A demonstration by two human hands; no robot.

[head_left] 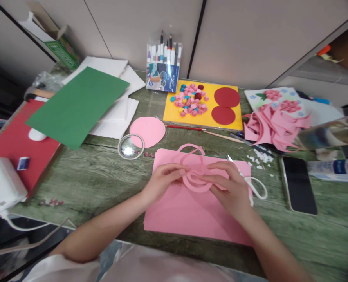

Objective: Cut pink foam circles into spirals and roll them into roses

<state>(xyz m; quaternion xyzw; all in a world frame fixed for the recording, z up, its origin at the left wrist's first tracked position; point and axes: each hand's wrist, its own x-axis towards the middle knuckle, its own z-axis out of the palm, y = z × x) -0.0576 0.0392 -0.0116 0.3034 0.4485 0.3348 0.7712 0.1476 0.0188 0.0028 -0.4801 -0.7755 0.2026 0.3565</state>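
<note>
Green wood-grain tabletop [85, 176], stack of pink paper [188, 215] lies at near centre, dark-screened phone [299, 186] to its right, yellow sheet [200, 122] toward the back, rounded pink cutout [150, 129] to its front left, pale ring [119, 147] overlapping the cutout's edge

Narrow pale-pink paper strip [197, 189], coiled in loose, overlapping loops. Sits over stacked pink rectangular paper sheets [188, 215], one loop reaching their far edge.
</note>
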